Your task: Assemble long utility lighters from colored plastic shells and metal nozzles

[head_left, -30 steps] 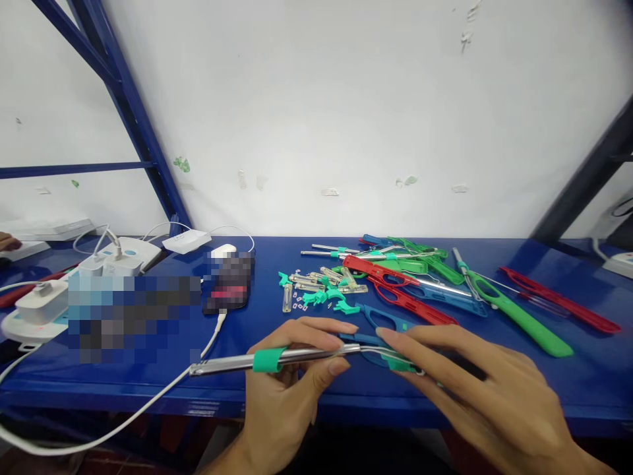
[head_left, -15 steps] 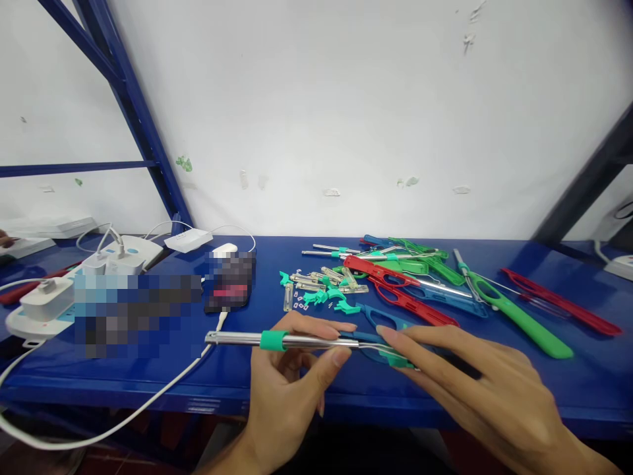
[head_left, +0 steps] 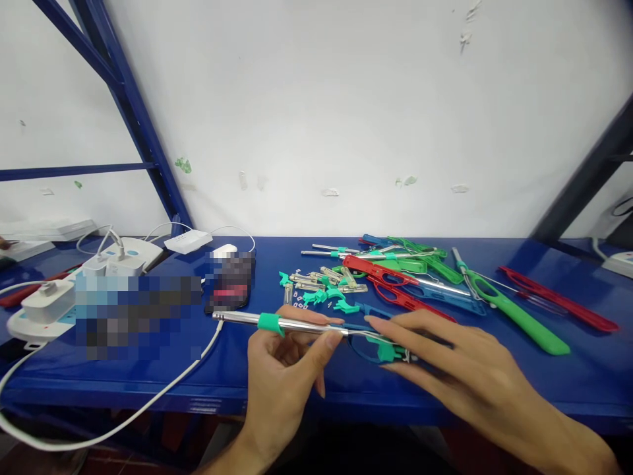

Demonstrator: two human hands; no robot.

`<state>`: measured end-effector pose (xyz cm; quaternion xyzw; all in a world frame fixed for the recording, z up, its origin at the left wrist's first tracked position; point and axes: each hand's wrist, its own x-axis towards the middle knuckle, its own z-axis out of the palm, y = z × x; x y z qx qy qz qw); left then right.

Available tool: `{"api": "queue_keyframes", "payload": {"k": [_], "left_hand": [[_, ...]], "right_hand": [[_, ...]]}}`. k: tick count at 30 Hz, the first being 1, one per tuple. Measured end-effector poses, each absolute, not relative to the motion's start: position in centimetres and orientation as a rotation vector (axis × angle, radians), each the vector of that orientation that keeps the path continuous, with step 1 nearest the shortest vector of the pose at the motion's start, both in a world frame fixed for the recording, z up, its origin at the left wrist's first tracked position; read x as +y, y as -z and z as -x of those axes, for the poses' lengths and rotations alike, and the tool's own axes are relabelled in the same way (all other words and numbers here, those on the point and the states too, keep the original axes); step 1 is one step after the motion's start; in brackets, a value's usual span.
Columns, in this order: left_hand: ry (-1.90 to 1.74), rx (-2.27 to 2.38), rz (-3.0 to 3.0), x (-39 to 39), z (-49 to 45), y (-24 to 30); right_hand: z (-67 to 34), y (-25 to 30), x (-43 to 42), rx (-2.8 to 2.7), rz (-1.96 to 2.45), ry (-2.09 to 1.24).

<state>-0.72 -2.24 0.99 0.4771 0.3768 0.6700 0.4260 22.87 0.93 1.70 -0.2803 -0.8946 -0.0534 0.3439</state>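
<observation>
A partly assembled blue long-nosed lighter [head_left: 363, 353] is held between both hands above the table's front part. Its silver metal tube [head_left: 306, 326] points left and wears a green collar [head_left: 270, 322]. My left hand [head_left: 279, 389] pinches the tube between thumb and fingers near the handle. Around the handle end, my right hand [head_left: 475, 376] is closed from above, hiding much of it. Thin wire and a green trigger [head_left: 390, 351] show between the two hands. Just behind lie loose green triggers [head_left: 346, 307] and small clear plastic parts [head_left: 329, 277].
Red handle halves [head_left: 410, 300], a green handle [head_left: 539, 330] and more lighter pieces are spread over the blue table [head_left: 277, 249] at right. Left stand a power strip [head_left: 138, 247] with chargers, a phone [head_left: 244, 290] and a looping white cable [head_left: 163, 396]. A white wall rises behind.
The lighter has tilted, its tube tip rising slightly so that the tube slopes down to the right. My right hand has shifted a little left and up, showing more of the trigger.
</observation>
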Motion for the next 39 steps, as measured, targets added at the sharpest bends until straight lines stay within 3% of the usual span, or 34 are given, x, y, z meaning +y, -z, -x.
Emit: {"api": "queue_keyframes", "payload": {"k": [6, 21, 34, 39], "left_hand": [[-1.647, 0.97, -1.157, -1.6, 0.8, -1.3], [-1.428, 1.028, -1.195, -1.1, 1.0, -1.9], [-0.921, 1.213, -1.585, -3.9, 2.4, -1.9], [-1.196, 1.406, -2.138, -5.4, 2.0, -2.9]], "right_hand": [[-22.1, -3.5, 2.8, -2.352, 0.763, -0.397], [-21.5, -3.7, 2.5, -2.197, 1.076, -0.935], [-22.7, -2.8, 2.9, -2.151, 1.071, -0.989], [-23.0, -2.8, 3.2, -2.178, 1.07, -1.032]]}}
